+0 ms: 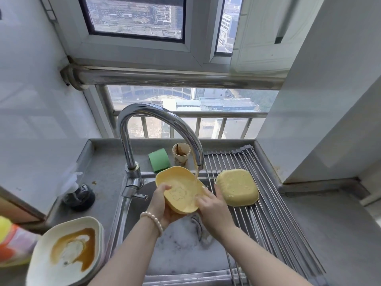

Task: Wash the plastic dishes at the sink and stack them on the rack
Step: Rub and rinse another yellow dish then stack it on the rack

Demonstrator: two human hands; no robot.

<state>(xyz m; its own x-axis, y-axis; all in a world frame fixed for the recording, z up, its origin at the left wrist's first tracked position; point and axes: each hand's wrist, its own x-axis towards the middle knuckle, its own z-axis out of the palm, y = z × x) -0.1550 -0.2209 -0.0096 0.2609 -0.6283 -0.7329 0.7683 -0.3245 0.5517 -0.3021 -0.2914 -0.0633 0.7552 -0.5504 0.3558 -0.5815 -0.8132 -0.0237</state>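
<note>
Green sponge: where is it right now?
Head view: the green sponge sits on the steel ledge behind the sink, between the faucet base and the stained paper cup.

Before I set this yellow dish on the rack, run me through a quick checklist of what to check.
1. Left hand grips the yellow dish: ok.
2. Tap water reaches the dish: ok.
3. Dish rinsed clean: cannot tell; right hand is at its rim.
4. Free space on the rack beside the upturned yellow dish: ok.
5. Stained white dishes on the counter washed: not ok.
</note>
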